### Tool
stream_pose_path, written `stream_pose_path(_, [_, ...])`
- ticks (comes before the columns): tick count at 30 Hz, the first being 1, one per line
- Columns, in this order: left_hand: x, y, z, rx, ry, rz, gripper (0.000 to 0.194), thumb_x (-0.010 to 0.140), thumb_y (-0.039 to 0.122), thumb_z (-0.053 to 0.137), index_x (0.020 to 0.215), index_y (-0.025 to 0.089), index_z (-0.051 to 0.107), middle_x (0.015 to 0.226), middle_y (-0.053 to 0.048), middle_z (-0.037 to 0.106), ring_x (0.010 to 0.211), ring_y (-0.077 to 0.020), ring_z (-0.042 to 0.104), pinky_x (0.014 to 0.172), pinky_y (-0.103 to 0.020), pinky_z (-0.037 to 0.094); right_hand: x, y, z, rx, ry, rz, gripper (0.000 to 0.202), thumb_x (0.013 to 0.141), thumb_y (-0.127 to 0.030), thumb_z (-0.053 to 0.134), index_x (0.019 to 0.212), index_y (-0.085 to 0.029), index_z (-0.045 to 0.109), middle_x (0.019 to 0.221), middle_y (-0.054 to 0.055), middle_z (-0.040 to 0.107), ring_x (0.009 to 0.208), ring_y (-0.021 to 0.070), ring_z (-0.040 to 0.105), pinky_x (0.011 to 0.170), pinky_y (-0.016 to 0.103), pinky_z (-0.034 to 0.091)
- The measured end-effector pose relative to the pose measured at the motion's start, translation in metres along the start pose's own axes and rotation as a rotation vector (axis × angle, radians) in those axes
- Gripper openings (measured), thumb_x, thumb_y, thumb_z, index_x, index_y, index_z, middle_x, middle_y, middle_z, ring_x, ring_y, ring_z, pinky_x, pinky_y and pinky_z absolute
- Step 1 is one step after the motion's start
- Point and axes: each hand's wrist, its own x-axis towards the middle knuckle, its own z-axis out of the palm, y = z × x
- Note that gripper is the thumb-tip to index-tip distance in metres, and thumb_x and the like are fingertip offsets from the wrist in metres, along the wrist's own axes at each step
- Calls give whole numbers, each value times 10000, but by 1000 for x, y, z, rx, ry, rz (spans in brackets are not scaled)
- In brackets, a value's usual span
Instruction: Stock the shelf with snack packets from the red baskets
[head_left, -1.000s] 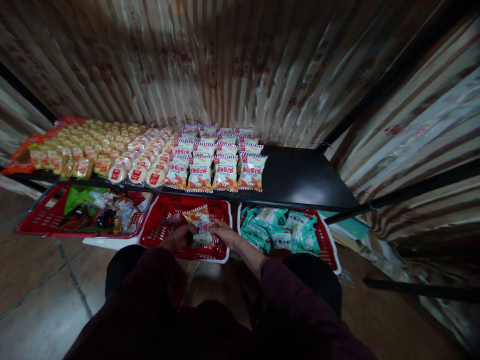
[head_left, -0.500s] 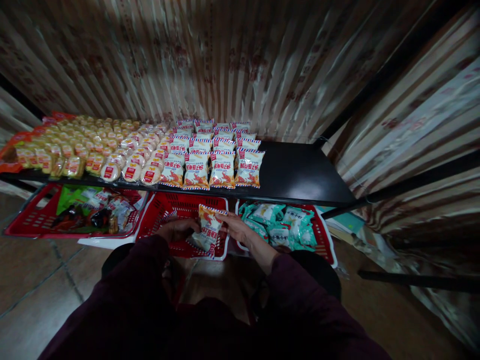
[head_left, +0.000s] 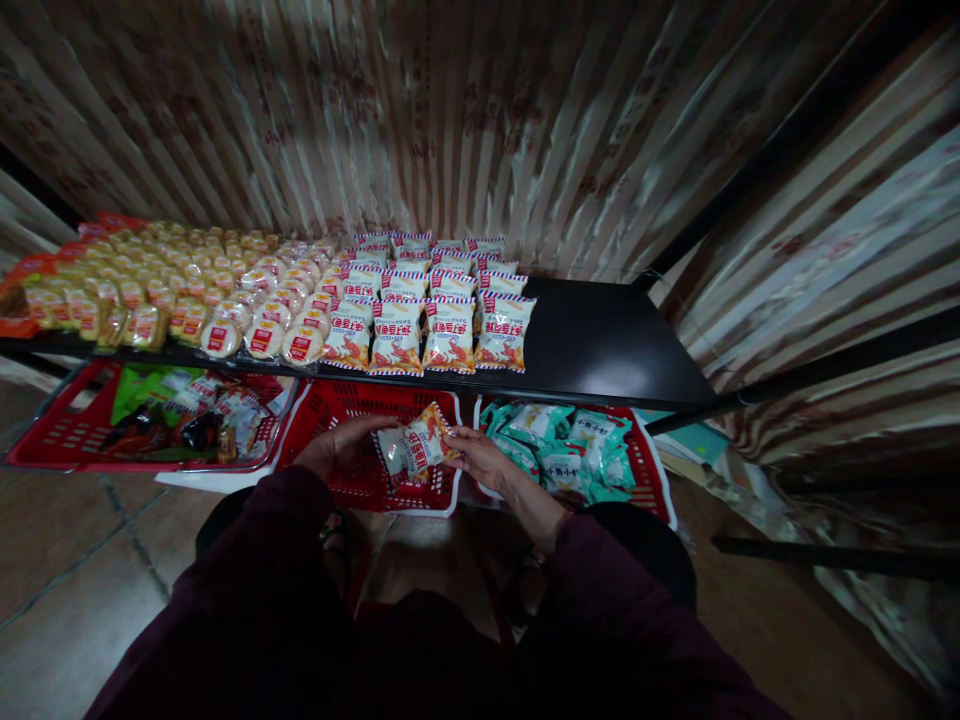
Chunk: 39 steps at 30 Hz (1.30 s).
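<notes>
Over the middle red basket (head_left: 322, 400) I see a snack bag (head_left: 424, 445), white and orange with red lettering, tilted sideways. My right hand (head_left: 484, 458) is closed on its right edge, thumb and fingers pinching the end. My left hand (head_left: 341, 447) is closed round the left end, its fingers reaching along the top edge. A paler part at the left may be a second bag beneath; I cannot tell. Similar snack bags (head_left: 450, 335) stand in rows on the black shelf (head_left: 600, 340) just beyond my hands.
Round wrapped crackers (head_left: 264, 338) and small yellow packets (head_left: 146, 325) fill the shelf's left part. Below, a left red basket (head_left: 67, 435) holds mixed packets; a right red basket (head_left: 652, 480) holds teal snack bags (head_left: 562, 465). Dark frame bars (head_left: 825, 560) stand at the right.
The snack bag has turned from nearly upright to lying sideways between my hands. My left hand has shifted slightly up and left.
</notes>
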Motion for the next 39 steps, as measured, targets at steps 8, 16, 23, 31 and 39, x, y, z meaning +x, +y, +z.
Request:
stream_pose_path(8, [-4,3,-5,-80,-90,52,490,770,530,603,1101,170,628,846,-72,715,719,-203,667,635,-277,490,-9,15,6,127,109,3,132,710,-122,709,742,-168,590,755,8,690,735,128,665,755,299,578])
stream_pose_path(16, [-19,-10,13,-147,-201,195,350,714,249,726,1044,181,632,988,-63,691,897,-207,650,765,-310,526,-21,34,17,318,264,-20,125,787,-107,614,741,-197,541,811,21,689,855,158,677,797,320,589])
stream_pose_path(23, [-13,-18,20,-191,-106,229,278,695,138,713,957,150,624,846,-28,678,749,-143,644,703,-257,524,-27,37,24,315,292,-11,116,740,-136,641,776,-204,554,797,12,705,843,173,682,777,321,579])
stream_pose_path(31, [-8,-21,22,-147,121,236,213,719,332,678,791,152,591,626,-8,632,567,-142,586,543,-243,455,-33,40,30,191,250,101,121,707,-79,617,782,-174,604,717,6,704,658,114,649,708,249,548])
stream_pose_path(39, [-6,-22,23,71,238,388,338,611,471,689,686,158,587,611,14,613,569,-124,535,562,-237,442,-39,41,30,164,94,79,241,579,-49,657,785,-172,638,798,3,716,732,115,656,727,222,521])
